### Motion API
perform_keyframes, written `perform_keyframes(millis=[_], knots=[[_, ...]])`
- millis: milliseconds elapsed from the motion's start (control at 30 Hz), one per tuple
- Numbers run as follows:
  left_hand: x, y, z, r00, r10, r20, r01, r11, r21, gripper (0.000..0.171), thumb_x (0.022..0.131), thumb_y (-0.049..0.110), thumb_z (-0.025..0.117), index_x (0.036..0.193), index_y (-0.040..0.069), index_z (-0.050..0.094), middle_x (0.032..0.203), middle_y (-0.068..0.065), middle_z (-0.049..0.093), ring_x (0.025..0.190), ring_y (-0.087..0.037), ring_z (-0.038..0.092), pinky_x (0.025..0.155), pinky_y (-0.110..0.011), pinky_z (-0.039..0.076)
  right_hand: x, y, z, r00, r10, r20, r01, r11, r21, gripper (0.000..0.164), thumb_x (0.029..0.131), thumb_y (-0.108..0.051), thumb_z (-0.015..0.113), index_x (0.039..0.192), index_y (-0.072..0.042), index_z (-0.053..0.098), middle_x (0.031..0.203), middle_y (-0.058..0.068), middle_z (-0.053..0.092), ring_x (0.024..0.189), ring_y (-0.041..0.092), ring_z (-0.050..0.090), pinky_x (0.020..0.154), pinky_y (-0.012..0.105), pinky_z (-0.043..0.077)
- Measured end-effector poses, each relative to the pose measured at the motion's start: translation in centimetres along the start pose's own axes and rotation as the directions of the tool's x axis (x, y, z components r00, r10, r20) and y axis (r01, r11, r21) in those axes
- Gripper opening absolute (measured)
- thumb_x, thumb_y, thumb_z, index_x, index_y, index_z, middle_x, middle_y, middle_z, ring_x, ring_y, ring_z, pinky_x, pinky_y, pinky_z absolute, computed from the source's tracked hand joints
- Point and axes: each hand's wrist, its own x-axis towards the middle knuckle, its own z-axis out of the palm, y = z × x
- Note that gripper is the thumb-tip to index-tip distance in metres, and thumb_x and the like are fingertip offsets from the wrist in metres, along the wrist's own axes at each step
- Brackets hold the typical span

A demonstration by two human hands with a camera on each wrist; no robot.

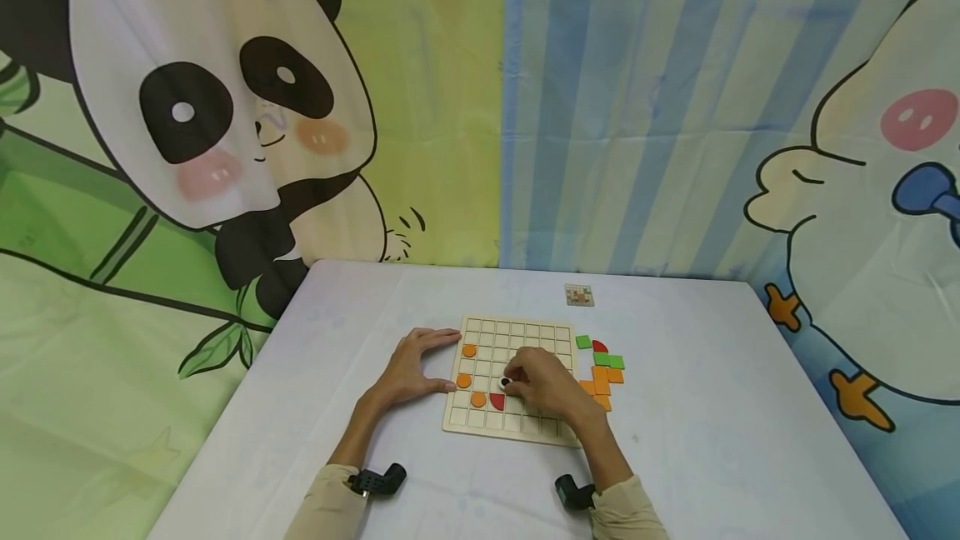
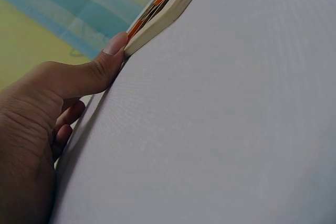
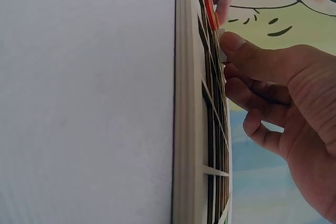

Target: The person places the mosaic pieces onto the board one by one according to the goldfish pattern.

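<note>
A wooden grid board (image 1: pixel 510 433) lies on the white table. Three orange discs (image 1: pixel 478 399) and a red quarter-circle piece (image 1: pixel 497 402) are on its left part. My left hand (image 1: pixel 408 369) rests at the board's left edge, thumb and fingers spread apart; in the left wrist view its thumb (image 2: pixel 100 69) touches the board's side. Over the middle of the grid, my right hand (image 1: pixel 546 382) pinches a small white piece with a black dot (image 1: pixel 505 382) between thumb and fingers. The right wrist view shows this piece (image 3: pixel 222 45) edge-on, at the thumb tip just above the grid.
Right of the board lie several loose flat pieces: green rectangles (image 1: pixel 609 360), orange pieces (image 1: pixel 601 379) and a red piece (image 1: pixel 599 347). A small patterned card (image 1: pixel 579 296) lies farther back. Printed curtains (image 1: pixel 600 107) hang behind the table.
</note>
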Motion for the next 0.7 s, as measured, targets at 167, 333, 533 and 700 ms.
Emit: perform_keyframes(millis=[167,333,533,700], knots=[[0.0,0.0,0.0,1.0,0.009,-0.012,-0.009,1.0,-0.001,0.091,0.07,0.046,0.101,0.151,0.021,0.068,0.157,0.001,0.065,0.141,-0.032,0.056,0.115,-0.064,0.039,0.14,-0.26,0.08,0.999,-0.03,0.01,0.03,1.0,0.006,0.015,0.093,-0.012,0.087,0.108,-0.009,0.085,0.094,-0.004,0.074,0.082,0.007,0.062,0.079,0.029,0.056],[-0.03,-0.08,-0.03,1.0,0.01,-0.014,-0.01,1.0,0.003,0.091,0.07,0.047,0.101,0.151,0.021,0.068,0.157,0.0,0.066,0.14,-0.031,0.056,0.114,-0.064,0.039,0.23,-0.4,0.17,0.999,-0.047,0.013,0.046,0.999,0.017,0.017,0.093,-0.01,0.086,0.11,-0.007,0.085,0.096,0.0,0.076,0.083,0.006,0.063,0.081,0.03,0.059],[-0.07,-0.09,-0.03,1.0,-0.001,-0.007,0.001,1.0,0.002,0.091,0.071,0.048,0.101,0.152,0.022,0.067,0.158,0.003,0.065,0.141,-0.03,0.055,0.115,-0.063,0.039,0.32,-0.57,0.19,0.998,-0.066,0.019,0.065,0.998,0.025,0.018,0.093,-0.007,0.086,0.111,-0.006,0.085,0.099,0.003,0.078,0.083,0.007,0.064,0.081,0.031,0.059],[-0.06,-0.14,-0.02,1.0,-0.006,-0.003,0.006,1.0,0.002,0.09,0.072,0.048,0.1,0.152,0.023,0.067,0.159,0.004,0.064,0.142,-0.03,0.054,0.116,-0.063,0.038,0.44,-0.67,0.18,0.997,-0.068,0.032,0.066,0.997,0.035,0.02,0.093,-0.006,0.086,0.112,-0.006,0.085,0.102,0.003,0.079,0.083,0.006,0.065,0.081,0.03,0.06]])
